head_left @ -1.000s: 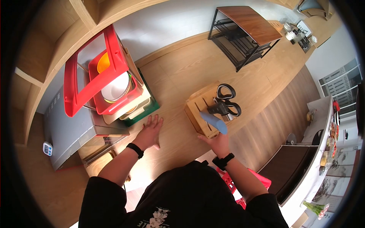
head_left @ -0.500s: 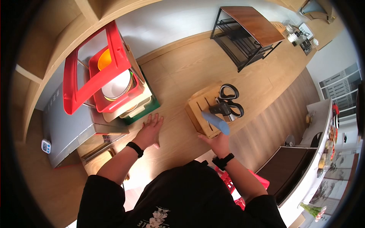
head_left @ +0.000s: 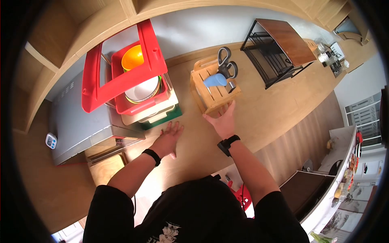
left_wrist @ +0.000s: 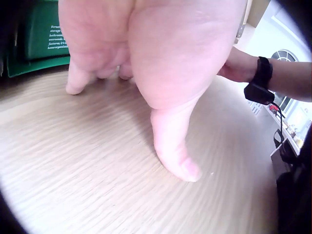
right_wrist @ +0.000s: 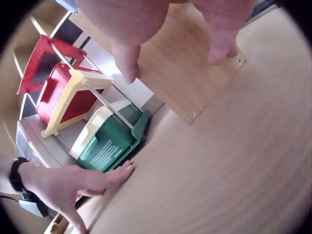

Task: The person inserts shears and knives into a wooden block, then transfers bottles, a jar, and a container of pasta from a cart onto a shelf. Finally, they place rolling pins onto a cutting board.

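Observation:
A wooden knife block [head_left: 212, 97] stands toward the wall in the head view. Black-handled scissors [head_left: 232, 72], a blue-handled tool [head_left: 217, 80] and a short metal-ended handle stick out of its top. My right hand [head_left: 224, 123] is at the block's near side, thumb and fingers spread. In the right wrist view, those fingertips lie against its plain wooden panel [right_wrist: 180, 68]. On the wooden countertop [head_left: 194, 158], my left hand [head_left: 167, 141] rests with spread fingers, thumb tip down, beside the green bottom bin [head_left: 162, 117] of a stacked rack.
The rack's red frame [head_left: 156, 56] and bins hold bowls at the left, next to a grey box [head_left: 81, 117]. A two-tier black metal shelf [head_left: 285, 38] with a brown top stands at the back right. Overhead runs a wooden shelf edge [head_left: 109, 24]. A small timer [head_left: 51, 140] sits far left.
The knife block has slid away from me toward the wall, with my right hand following behind it. My left hand stays on the countertop near the green bin. The head view has shifted slightly.

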{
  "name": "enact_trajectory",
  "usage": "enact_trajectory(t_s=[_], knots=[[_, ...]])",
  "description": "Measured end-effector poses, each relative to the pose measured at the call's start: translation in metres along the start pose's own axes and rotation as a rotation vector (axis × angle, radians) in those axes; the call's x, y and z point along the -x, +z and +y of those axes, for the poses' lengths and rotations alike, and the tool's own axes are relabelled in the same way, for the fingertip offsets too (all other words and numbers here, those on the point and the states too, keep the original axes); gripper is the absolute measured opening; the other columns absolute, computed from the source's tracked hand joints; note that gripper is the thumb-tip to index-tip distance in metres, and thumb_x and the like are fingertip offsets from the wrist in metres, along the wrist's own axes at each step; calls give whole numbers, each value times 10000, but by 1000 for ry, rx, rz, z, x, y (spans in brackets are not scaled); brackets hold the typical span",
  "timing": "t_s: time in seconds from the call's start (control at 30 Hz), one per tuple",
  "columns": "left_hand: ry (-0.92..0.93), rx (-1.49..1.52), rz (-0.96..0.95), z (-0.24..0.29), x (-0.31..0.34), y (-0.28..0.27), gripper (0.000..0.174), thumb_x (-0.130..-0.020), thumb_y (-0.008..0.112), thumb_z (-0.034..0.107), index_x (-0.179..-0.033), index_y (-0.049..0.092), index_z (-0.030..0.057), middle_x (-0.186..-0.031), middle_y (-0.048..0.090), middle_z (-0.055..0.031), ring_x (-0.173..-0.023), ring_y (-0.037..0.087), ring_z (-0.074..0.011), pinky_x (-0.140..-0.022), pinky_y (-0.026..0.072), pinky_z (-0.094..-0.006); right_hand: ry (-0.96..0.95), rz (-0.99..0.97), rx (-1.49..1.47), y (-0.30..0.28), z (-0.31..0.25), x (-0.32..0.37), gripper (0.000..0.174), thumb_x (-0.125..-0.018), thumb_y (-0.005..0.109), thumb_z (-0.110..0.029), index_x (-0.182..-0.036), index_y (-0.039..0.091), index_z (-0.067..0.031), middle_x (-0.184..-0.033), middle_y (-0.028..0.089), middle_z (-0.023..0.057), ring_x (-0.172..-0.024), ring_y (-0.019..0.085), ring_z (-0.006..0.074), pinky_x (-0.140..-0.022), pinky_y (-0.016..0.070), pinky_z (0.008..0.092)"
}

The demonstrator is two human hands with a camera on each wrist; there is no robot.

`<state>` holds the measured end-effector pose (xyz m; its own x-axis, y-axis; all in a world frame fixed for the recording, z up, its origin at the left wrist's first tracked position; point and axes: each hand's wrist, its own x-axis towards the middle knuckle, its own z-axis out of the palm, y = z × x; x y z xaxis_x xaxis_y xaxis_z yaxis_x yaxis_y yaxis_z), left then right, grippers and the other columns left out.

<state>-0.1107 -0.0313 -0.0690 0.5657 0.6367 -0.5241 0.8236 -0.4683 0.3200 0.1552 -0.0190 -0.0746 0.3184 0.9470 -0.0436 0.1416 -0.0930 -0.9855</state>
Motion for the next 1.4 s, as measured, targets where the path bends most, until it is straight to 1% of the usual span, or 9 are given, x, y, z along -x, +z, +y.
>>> enact_trajectory(t_s=[0.13,0.53,0.6,0.83,0.9,1.03,1.1,1.23,1.4], knots=[[2,3,4,-2,-3,-1,1438,-458,1000,170,-1638,179,157,-1713,100,-174,-1573,82,-436,-1163,326,-677,-38,-12,-20,4,0,-10,1285,-699,932,-40,-1590,5,-25,-1627,203,207,-1510,303,372,-1192,386,474],[23,3,11,-5,-4,6,1445,-450,1004,183,-1639,182,158,-1713,100,-175,-1569,84,-445,-1155,338,-685,41,6,-10,7,3,-3,1350,-693,947,-70,-1605,-47,-30,-1658,152,227,-1529,262,392,-1193,368,484],[21,-4,7,-4,-4,4,1441,-454,1002,182,-1639,181,153,-1711,105,-177,-1567,90,-450,-1153,344,-683,0,66,59,9,3,-3,1350,-665,966,-106,-1602,-2,-15,-1594,303,256,-1468,372,389,-1133,436,459],[30,-24,11,-5,-7,6,1451,-446,1005,198,-1637,178,148,-1707,113,-183,-1565,96,-453,-1149,349,-685,-6,105,114,26,13,-21,1333,-672,967,-187,-1581,20,48,-1569,322,309,-1438,399,415,-1118,451,428],[-6,-38,-13,-3,-8,6,1460,-437,1008,203,-1636,176,144,-1707,113,-185,-1564,102,-455,-1152,343,-687,-32,34,107,45,8,-42,1324,-670,965,-217,-1568,36,72,-1552,326,338,-1392,439,443,-1122,447,425],[-7,-52,0,-1,-8,7,1454,-449,1007,211,-1636,169,142,-1706,112,-192,-1558,116,-467,-1156,332,-692,-3,83,180,98,2,-79,1348,-661,965,-239,-1576,25,70,-1565,331,306,-1429,412,412,-1099,465,413],[-5,-59,-9,0,-9,6,1454,-454,1008,220,-1637,165,141,-1708,105,-191,-1558,114,-469,-1157,330,-691,-158,235,314,120,-1,-90,1351,-656,969,-272,-1571,31,55,-1586,267,331,-1369,470,460,-1091,477,464],[-7,-75,-37,-1,-11,9,1454,-475,1004,248,-1639,141,138,-1708,80,-201,-1554,107,-485,-1165,324,-684,24,116,200,123,-24,-94,1344,-701,908,-413,-1571,10,78,-1589,275,324,-1397,438,446,-1127,438,442],[16,-69,-38,-2,-10,8,1443,-494,1000,256,-1638,130,136,-1705,72,-213,-1553,93,-492,-1171,317,-682,68,91,188,127,-31,-98,1328,-710,894,-400,-1592,-5,19,-1617,247,302,-1424,412,447,-1137,435,436]])
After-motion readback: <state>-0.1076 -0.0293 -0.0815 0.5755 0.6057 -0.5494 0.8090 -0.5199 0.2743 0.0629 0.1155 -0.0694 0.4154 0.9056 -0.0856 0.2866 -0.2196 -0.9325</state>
